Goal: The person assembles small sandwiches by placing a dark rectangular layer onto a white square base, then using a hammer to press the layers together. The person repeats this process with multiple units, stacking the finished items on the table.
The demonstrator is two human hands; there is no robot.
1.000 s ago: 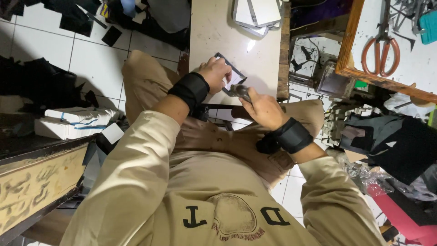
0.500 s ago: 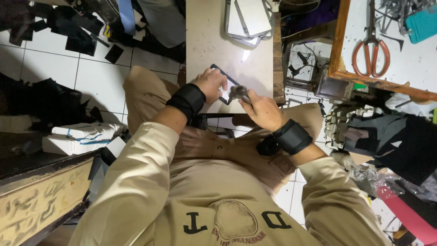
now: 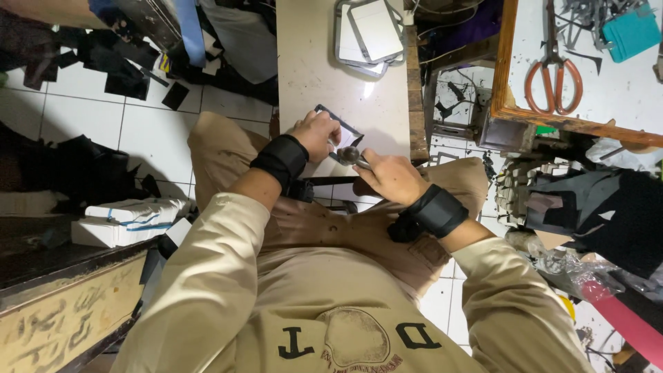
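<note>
I am seeing the left hand point(image 3: 315, 133) curling its fingers onto a thin, dark rectangular frame point(image 3: 340, 135) lying at the pale worktable's point(image 3: 311, 62) near edge. The right hand point(image 3: 390, 177) is closing its fingers around a small metal-headed tool point(image 3: 351, 156), its tip touching the frame.

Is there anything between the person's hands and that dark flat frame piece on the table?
Nothing visible. The left hand already rests on the dark frame piece, and the right hand holds a small metal tool with its head right at the piece's near edge on the table.
</note>
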